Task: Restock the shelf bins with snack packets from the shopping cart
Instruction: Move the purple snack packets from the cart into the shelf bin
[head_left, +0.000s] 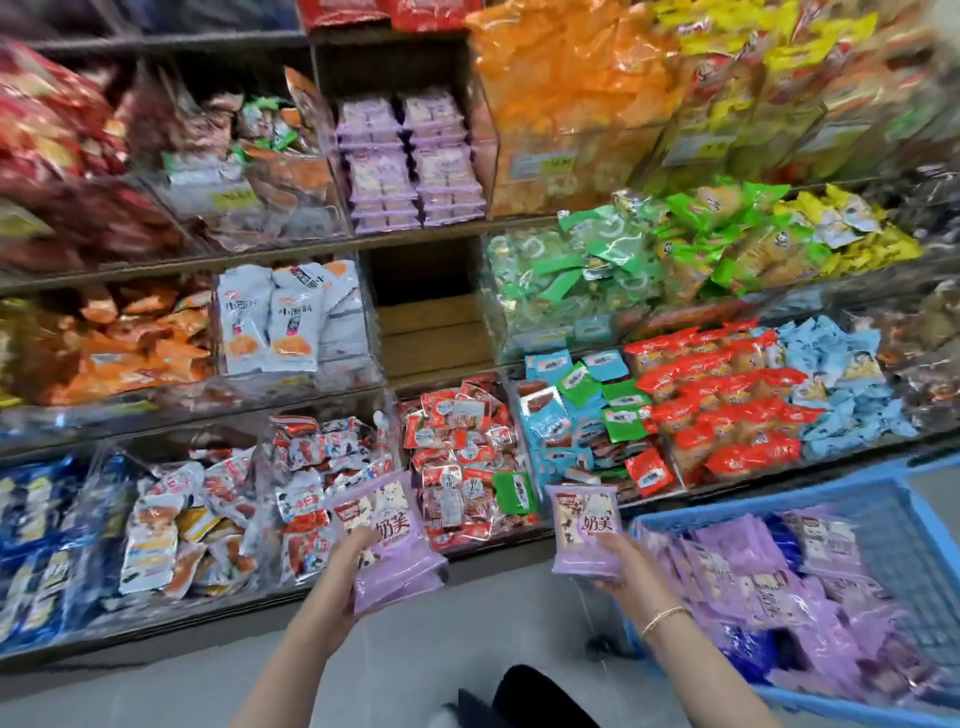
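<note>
Snack packets (753, 571) in purple wrappers lay heaped in the blue shopping cart (883, 499) at the lower right, close beside the shelves. The left hand (337, 582) gripped a small left stack (387, 545) of the same purple packets by its lower left part. Its fingers were curled underneath and its thumb lay over the printed face. That stack leaned to the right and hung in front of the lowest row of bins, touching none of them.

The right hand (621, 564) held a right bundle (584, 525) of purple packets by its lower right corner, with the thumb on the front and the fingers wrapped behind. How many packets it held could not be told. The bundle stood nearly upright, just left of the cart's rim and well apart from the left stack. A thin gold bracelet (662, 618) circled the right wrist.

On the upper shelf a clear bin (410, 161) held tidy rows of matching purple packets. Directly below it, a middle-shelf bin (431, 322) showed its bare wooden base. The edges of the view were blurred.
</note>
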